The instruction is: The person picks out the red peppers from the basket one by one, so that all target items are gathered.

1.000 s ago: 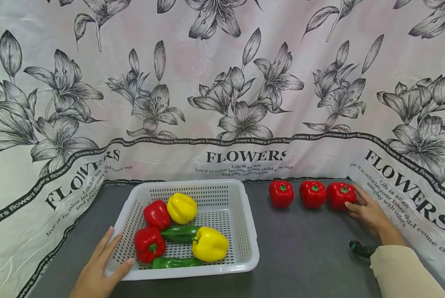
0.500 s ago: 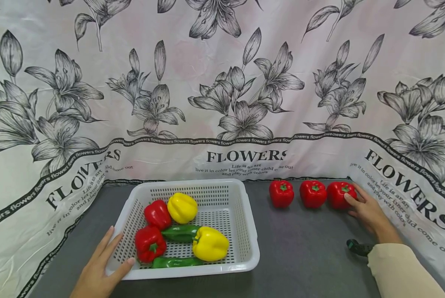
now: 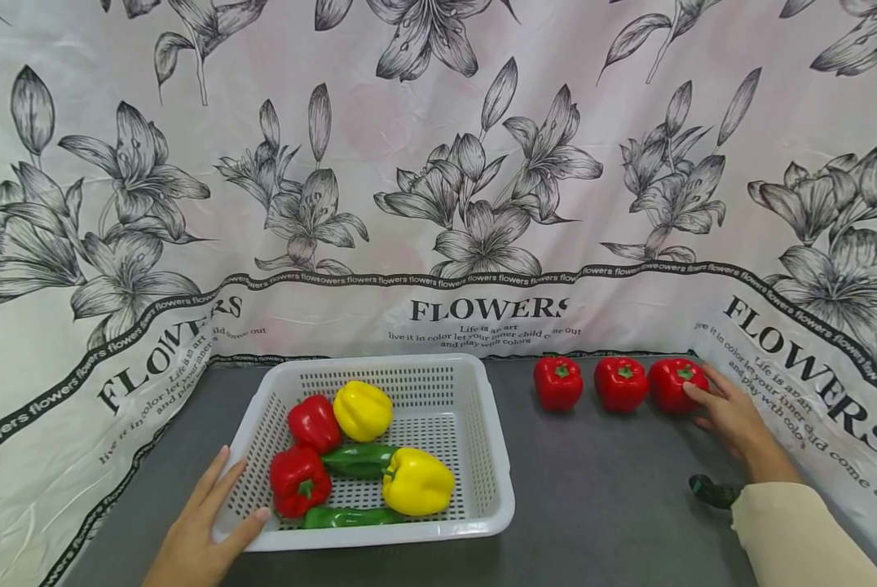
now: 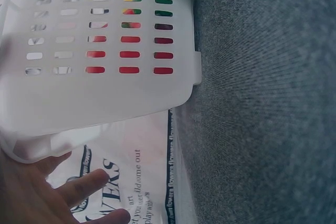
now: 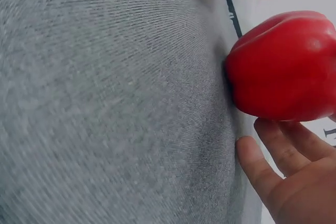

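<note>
My left hand [image 3: 196, 530] rests at the near left corner of a white perforated plastic basket [image 3: 499, 489], its fingers spread and fairly straight. Inside the basket lie two red bell peppers [image 3: 301, 481], two yellow bell peppers [image 3: 418, 482] and two long green peppers [image 3: 359, 461]. To the right, three red bell peppers stand in a row near the backdrop. My right hand [image 3: 735, 420] touches the right side of the rightmost red bell pepper [image 3: 676, 386], thumb by its stem. In the right wrist view, loosely extended fingers [image 5: 286, 156] meet that pepper's side; the thumb is mostly hidden there.
A left red bell pepper [image 3: 558, 383] and a middle one [image 3: 620, 385] stand beside the touched one. White cloth [image 3: 482, 326] with printed flowers hangs behind and along both sides of the dark grey tabletop [image 3: 592, 505]. A dark strap sits at my right wrist.
My right thumb has shifted up the front of the rightmost red bell pepper toward its stem. The pepper, the basket and my left hand stay in place; the view shifts slightly.
</note>
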The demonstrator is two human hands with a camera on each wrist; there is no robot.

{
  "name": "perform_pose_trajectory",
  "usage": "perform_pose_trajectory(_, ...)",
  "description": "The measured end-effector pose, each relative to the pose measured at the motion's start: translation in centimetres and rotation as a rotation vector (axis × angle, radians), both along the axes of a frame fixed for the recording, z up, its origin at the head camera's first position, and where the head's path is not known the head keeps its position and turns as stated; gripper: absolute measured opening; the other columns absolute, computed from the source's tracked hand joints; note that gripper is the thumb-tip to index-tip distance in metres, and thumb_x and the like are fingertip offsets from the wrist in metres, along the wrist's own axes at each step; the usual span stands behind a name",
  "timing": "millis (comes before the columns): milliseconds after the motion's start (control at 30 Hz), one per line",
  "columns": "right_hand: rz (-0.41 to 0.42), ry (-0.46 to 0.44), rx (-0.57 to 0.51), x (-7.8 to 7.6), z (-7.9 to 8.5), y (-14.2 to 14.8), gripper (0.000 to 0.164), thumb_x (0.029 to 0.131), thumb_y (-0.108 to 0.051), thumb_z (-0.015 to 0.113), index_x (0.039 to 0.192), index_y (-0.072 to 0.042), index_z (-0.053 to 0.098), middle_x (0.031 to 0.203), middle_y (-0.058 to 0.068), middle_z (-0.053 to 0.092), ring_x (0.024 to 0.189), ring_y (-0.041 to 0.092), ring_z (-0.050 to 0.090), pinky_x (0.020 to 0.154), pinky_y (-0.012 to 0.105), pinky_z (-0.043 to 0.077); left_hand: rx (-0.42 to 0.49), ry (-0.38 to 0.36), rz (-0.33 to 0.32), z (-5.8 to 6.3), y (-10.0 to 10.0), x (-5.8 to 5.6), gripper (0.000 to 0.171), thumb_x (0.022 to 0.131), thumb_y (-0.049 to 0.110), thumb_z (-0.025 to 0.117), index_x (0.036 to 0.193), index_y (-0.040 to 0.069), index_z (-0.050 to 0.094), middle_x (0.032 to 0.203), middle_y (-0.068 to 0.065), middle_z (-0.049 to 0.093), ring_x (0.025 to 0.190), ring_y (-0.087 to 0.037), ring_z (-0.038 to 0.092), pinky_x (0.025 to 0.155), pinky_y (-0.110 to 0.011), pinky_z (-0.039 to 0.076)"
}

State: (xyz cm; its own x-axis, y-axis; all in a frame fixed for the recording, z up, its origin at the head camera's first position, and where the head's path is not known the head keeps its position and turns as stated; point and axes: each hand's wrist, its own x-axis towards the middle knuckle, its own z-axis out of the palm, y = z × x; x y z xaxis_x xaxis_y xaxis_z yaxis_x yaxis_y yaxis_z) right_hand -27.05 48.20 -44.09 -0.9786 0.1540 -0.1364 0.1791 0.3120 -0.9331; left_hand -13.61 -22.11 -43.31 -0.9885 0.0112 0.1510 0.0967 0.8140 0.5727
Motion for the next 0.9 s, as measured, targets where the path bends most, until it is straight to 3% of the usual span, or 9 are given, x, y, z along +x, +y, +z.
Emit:
perform_pose_trajectory(167, -0.031, 0.016, 0.044, 0.5, 0.6, 0.1, 0.084, 0.100, -0.045, 0.046, 0.152, -0.004, -0.005, 0.151, 0.037, 0.003, 0.132, 0.055, 0.020, 0.088, 0.052, 0.048, 0.011, 0.002, 0.003, -0.2, -0.1, 0.1, 0.077, 0.090, 0.047, 0.064, 0.148, 0.003, 0.037, 0.156, -0.017, 0.016, 0.129, -0.049, 0.030, 0.088, -0.074, 0.032)
perform_pose_trajectory(400, -0.170, 0.054, 0.087, 2.3, 2.4, -0.6, 0.088, 0.098, -0.050, 0.046, 0.153, 0.000, 0.000, 0.149, 0.037, 0.015, 0.123, 0.043, 0.041, 0.070, 0.027, 0.055, 0.022, 0.032, 0.004, -0.2, 0.0, 0.1, 0.077, 0.090, 0.047, 0.064, 0.147, 0.003, 0.038, 0.156, -0.016, 0.017, 0.128, -0.048, 0.032, 0.087, -0.074, 0.033)
perform_pose_trajectory(500, -0.233, 0.077, 0.063, 3.2, 3.2, -0.9, 0.088, 0.096, -0.052, 0.049, 0.154, -0.004, 0.003, 0.152, 0.033, 0.013, 0.117, 0.028, 0.048, 0.066, 0.020, 0.052, 0.027, 0.042, 0.005, -0.1, 0.1, 0.1, 0.077, 0.090, 0.047, 0.064, 0.147, 0.004, 0.038, 0.156, -0.016, 0.017, 0.127, -0.047, 0.033, 0.088, -0.074, 0.033)
perform_pose_trajectory(600, -0.275, 0.120, 0.005, 3.9, 4.0, -1.3, 0.090, 0.093, -0.052, 0.055, 0.155, -0.009, 0.006, 0.154, 0.029, 0.012, 0.100, 0.007, 0.052, 0.064, 0.016, 0.051, 0.033, 0.049, 0.003, 0.0, 0.1, 0.1, 0.076, 0.090, 0.047, 0.065, 0.147, 0.004, 0.038, 0.156, -0.016, 0.018, 0.128, -0.047, 0.032, 0.088, -0.074, 0.032)
perform_pose_trajectory(700, -0.269, 0.171, -0.061, 4.6, 4.6, -1.8, 0.092, 0.092, -0.049, 0.059, 0.156, -0.011, 0.005, 0.156, 0.024, 0.014, 0.095, -0.003, 0.049, 0.065, 0.014, 0.050, 0.031, 0.049, 0.000, 0.1, 0.1, 0.2, 0.076, 0.090, 0.046, 0.065, 0.147, 0.004, 0.038, 0.156, -0.016, 0.018, 0.128, -0.047, 0.031, 0.089, -0.074, 0.031)
perform_pose_trajectory(900, -0.224, 0.267, -0.094, 5.6, 5.7, -3.0, 0.085, 0.095, -0.041, 0.060, 0.156, -0.015, 0.007, 0.157, 0.015, 0.019, 0.110, 0.000, 0.045, 0.068, 0.009, 0.047, 0.027, 0.006, 0.009, 0.2, 0.1, 0.3, 0.078, 0.090, 0.049, 0.064, 0.148, 0.005, 0.037, 0.157, -0.016, 0.016, 0.129, -0.047, 0.030, 0.090, -0.074, 0.031)
